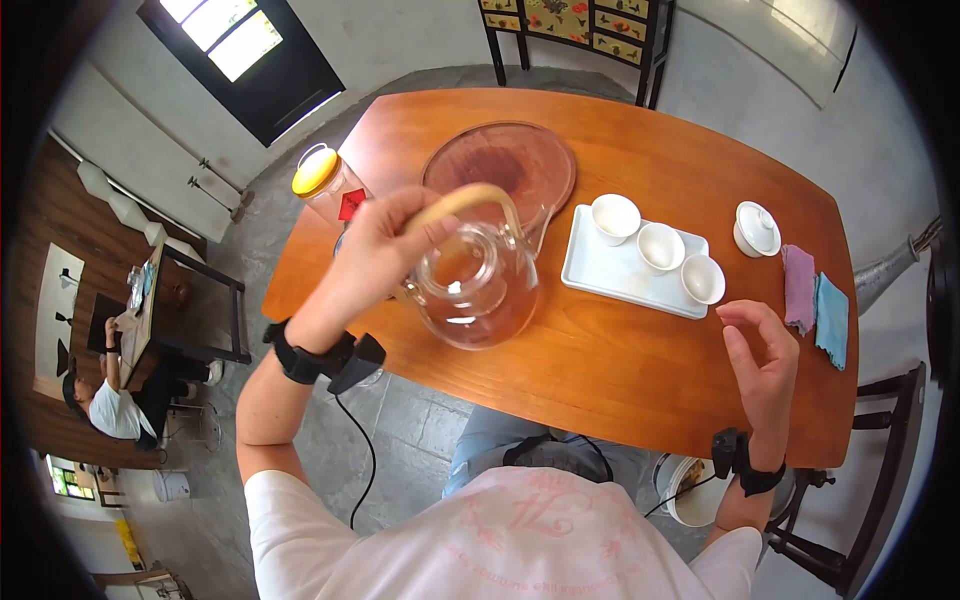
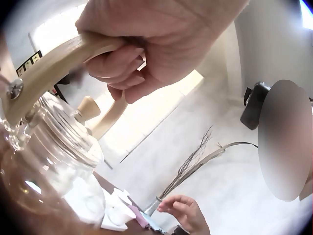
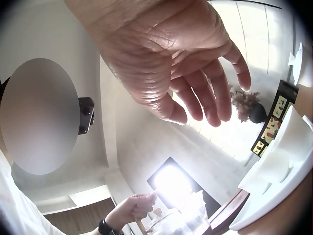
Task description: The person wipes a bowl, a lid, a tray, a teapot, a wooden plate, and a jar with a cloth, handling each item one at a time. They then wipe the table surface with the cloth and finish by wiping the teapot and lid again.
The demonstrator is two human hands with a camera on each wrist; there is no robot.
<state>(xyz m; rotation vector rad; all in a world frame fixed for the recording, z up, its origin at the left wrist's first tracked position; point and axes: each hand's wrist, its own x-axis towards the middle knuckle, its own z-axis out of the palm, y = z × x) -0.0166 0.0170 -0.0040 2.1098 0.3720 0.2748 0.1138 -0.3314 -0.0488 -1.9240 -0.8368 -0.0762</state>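
My left hand (image 1: 375, 245) grips the arched wooden handle (image 2: 54, 66) of a clear glass teapot (image 1: 475, 315). In the head view the teapot overlaps the near left part of the table. Its lid has a wooden knob (image 2: 88, 108), seen in the left wrist view. My right hand (image 1: 768, 362) holds nothing, its fingers loosely bent, beside the right end of a white tray (image 1: 610, 282). On that tray stand three white cups: a far left cup (image 1: 615, 216), a middle cup (image 1: 660, 247) and a near right cup (image 1: 703, 279).
A white lidded bowl (image 1: 757, 232) stands at the right, with a pink cloth (image 1: 797, 285) and a blue cloth (image 1: 831, 322) nearby. A round wooden board (image 1: 540, 165) lies behind the teapot. A yellow-lidded jar (image 1: 316, 172) is far left. Below the table's near edge is a bucket (image 1: 690, 512).
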